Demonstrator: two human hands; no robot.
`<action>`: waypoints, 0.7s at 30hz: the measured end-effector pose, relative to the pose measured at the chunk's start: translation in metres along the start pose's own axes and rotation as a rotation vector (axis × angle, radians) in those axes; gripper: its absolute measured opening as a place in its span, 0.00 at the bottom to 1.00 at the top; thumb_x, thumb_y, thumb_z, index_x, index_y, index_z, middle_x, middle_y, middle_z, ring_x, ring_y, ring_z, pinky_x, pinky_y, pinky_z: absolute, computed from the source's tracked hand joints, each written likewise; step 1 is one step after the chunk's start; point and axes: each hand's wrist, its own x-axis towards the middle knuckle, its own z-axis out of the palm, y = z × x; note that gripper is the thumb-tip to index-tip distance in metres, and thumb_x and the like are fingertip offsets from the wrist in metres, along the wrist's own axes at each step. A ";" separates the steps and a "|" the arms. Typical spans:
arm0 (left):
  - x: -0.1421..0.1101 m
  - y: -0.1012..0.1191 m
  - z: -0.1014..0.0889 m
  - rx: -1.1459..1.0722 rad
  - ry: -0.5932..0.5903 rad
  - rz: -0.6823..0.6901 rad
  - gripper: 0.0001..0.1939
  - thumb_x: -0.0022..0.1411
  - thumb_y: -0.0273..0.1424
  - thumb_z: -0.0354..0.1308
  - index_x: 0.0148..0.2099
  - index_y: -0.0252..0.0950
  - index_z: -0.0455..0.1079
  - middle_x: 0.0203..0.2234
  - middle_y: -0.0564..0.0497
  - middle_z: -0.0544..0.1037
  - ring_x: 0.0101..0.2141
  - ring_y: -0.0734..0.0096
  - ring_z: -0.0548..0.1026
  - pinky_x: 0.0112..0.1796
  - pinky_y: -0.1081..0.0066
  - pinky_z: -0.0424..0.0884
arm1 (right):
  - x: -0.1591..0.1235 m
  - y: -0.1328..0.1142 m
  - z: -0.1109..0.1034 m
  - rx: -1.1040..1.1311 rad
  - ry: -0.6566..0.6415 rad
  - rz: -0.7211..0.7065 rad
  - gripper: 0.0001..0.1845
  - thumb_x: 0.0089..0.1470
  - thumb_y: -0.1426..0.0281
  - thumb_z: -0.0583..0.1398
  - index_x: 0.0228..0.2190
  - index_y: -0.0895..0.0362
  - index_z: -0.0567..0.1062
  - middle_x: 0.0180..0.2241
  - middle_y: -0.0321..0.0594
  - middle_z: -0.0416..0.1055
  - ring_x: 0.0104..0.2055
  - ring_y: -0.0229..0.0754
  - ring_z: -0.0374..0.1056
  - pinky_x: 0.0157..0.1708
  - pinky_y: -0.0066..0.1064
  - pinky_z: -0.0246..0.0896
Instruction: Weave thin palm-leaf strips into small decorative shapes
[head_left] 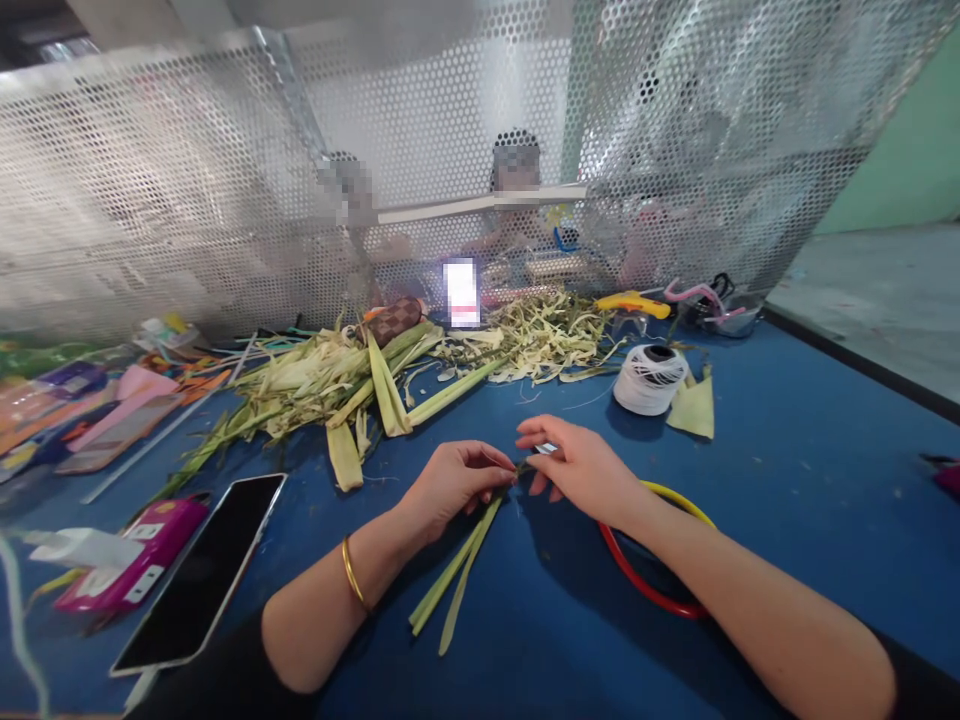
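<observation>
I've got the left hand [454,483] pinching the leaf strips [471,540], their long axis running nearward and left from it, right hand [574,460] just beside, fingers curved, grip unclear.

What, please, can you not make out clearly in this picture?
In the head view:
Pale green strips: upper ends hidden by the left hand.
Red-and-yellow ring: partly covered by the right forearm.
Magenta object: cut off by the right edge.
Person behind perforated sheet: details veiled by it.

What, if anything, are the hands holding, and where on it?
Left hand pinches the green strips at their upper end. Right hand is beside that end; whether it grips cannot be told.
</observation>
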 end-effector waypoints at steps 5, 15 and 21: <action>-0.002 0.002 -0.001 -0.012 0.000 0.006 0.12 0.43 0.34 0.65 0.31 0.33 0.72 0.15 0.57 0.69 0.16 0.82 0.62 0.16 0.80 0.53 | 0.004 0.006 0.010 0.031 -0.135 -0.040 0.20 0.46 0.85 0.51 0.40 0.57 0.69 0.34 0.38 0.75 0.25 0.33 0.71 0.26 0.24 0.65; -0.002 -0.006 0.003 0.131 0.126 0.223 0.04 0.50 0.28 0.60 0.30 0.33 0.74 0.20 0.54 0.75 0.21 0.78 0.70 0.23 0.78 0.64 | 0.004 0.009 0.010 0.094 -0.104 -0.024 0.09 0.51 0.78 0.55 0.37 0.57 0.68 0.28 0.37 0.73 0.27 0.38 0.73 0.30 0.30 0.70; -0.006 -0.011 0.005 0.537 0.221 0.517 0.09 0.55 0.25 0.55 0.33 0.38 0.76 0.29 0.53 0.80 0.32 0.72 0.76 0.35 0.76 0.67 | 0.005 0.011 0.012 0.132 -0.045 0.025 0.11 0.50 0.75 0.56 0.38 0.57 0.70 0.28 0.37 0.75 0.27 0.40 0.75 0.29 0.31 0.71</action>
